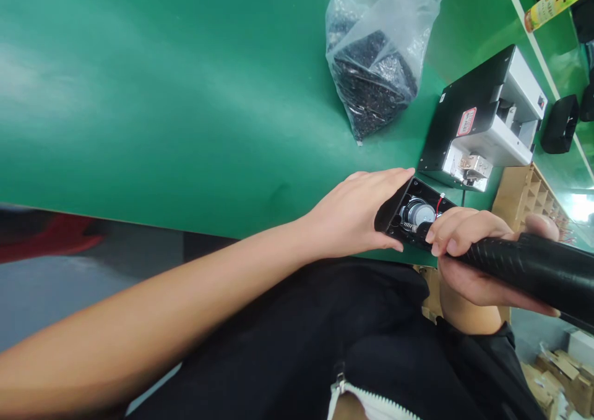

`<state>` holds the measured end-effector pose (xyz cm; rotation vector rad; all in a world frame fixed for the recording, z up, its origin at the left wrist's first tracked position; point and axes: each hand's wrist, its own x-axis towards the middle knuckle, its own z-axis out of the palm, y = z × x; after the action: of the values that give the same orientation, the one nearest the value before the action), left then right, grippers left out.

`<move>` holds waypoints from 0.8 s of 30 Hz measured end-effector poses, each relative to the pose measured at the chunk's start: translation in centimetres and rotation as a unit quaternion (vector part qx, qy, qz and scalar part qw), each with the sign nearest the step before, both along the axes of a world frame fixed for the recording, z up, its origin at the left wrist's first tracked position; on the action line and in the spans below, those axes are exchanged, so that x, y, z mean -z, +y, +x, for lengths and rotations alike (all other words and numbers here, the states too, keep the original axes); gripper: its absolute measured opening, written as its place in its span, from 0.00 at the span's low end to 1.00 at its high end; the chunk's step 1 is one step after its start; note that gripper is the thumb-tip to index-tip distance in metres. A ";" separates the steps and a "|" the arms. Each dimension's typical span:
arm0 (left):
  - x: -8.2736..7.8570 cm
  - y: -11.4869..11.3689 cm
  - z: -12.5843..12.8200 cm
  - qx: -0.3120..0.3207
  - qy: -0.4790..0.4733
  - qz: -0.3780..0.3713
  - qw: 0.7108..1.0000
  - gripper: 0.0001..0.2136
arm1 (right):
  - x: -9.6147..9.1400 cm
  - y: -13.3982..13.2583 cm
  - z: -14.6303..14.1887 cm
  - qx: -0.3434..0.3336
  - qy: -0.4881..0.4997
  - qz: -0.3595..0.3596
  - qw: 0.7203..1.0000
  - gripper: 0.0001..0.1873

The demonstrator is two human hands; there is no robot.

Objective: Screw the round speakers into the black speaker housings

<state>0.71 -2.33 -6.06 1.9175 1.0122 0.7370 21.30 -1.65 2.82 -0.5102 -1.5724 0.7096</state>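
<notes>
My left hand (359, 213) grips the near side of a black plastic housing (394, 213), thumb on one edge and fingers along the other. Inside the housing sit a round silver speaker-like part (420, 213) and a thin red wire (439, 205). Wrapped in my right hand (471, 237) is a black electric screwdriver (533, 262), which runs off toward the right edge. Its tip points into the housing beside the round part. Where exactly the tip touches is partly hidden by its nose and my fingers.
A clear plastic bag (375, 67) of small black parts lies on the green table (185, 111). Beyond the housing stands a black and silver machine (482, 117). A black box (559, 123), a yellow can (557, 2) and a wooden compartment rack (524, 194) are at the right.
</notes>
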 end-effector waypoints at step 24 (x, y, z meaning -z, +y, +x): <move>0.3 0.1 0.0 0.001 0.001 0.004 1.000 0.67 | -0.1 -1.1 -0.3 -0.019 0.017 -0.005 1.000 0.33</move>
<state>0.71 -2.24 -6.33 1.9262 1.0086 0.7397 21.03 -2.80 2.92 -0.4740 -1.5510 0.7525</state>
